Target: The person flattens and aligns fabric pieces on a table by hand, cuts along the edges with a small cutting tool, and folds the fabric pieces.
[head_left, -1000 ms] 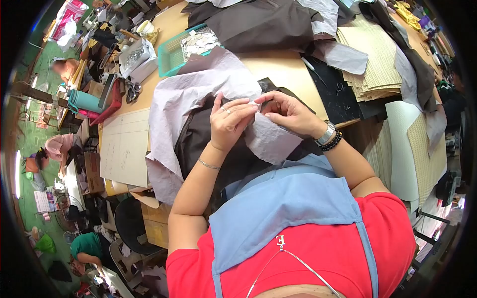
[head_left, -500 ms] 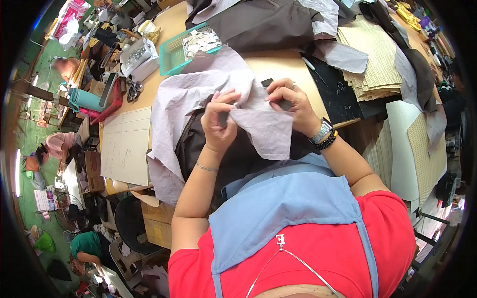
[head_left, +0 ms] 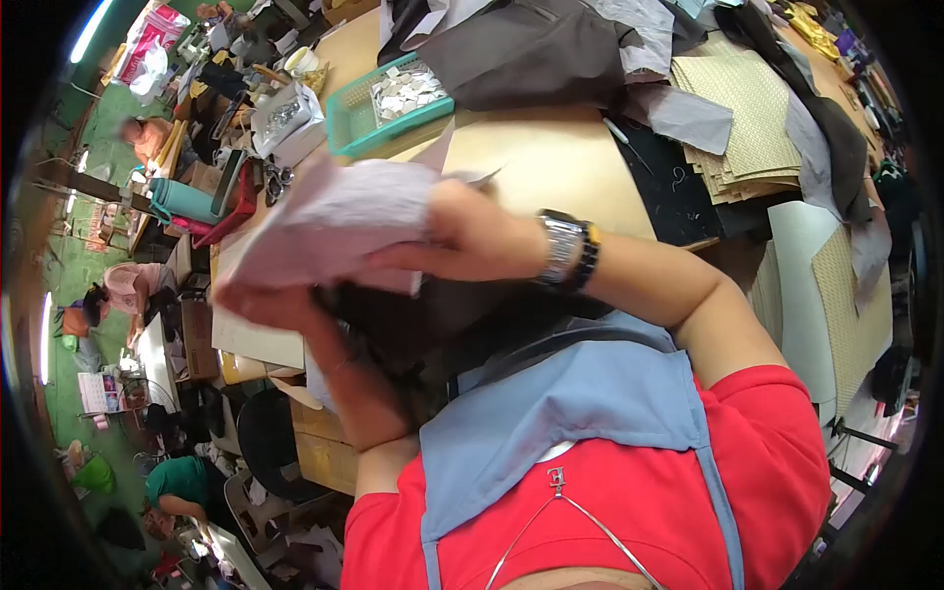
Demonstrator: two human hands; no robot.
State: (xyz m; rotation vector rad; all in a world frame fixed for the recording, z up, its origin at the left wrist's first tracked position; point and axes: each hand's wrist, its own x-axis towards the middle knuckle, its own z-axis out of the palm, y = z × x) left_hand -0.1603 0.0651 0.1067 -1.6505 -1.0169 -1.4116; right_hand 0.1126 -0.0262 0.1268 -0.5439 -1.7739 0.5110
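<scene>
A pale grey-lilac cloth (head_left: 339,211) is raised over the table, bunched and blurred by motion. My right hand (head_left: 482,236) grips its right side, the thumb below and the fingers folded over the top. At the lower left edge of the cloth, my left hand (head_left: 270,307) is closed on it; motion smears the fingers, and the cloth partly covers them. Dark brown fabric (head_left: 433,320) lies beneath my forearms, against the blue apron (head_left: 570,393).
A turquoise basket (head_left: 344,128) of small white pieces stands behind the cloth. Dark fabric (head_left: 526,59) lies at the back, with textured cream sheets (head_left: 737,108) to its right. Scissors (head_left: 278,182) and a turquoise bottle (head_left: 187,202) are leftward. Other people work at far left.
Both hands have moved left, carrying the pale cloth up and leftward off the middle of the table. More bare tabletop shows behind my right hand.
</scene>
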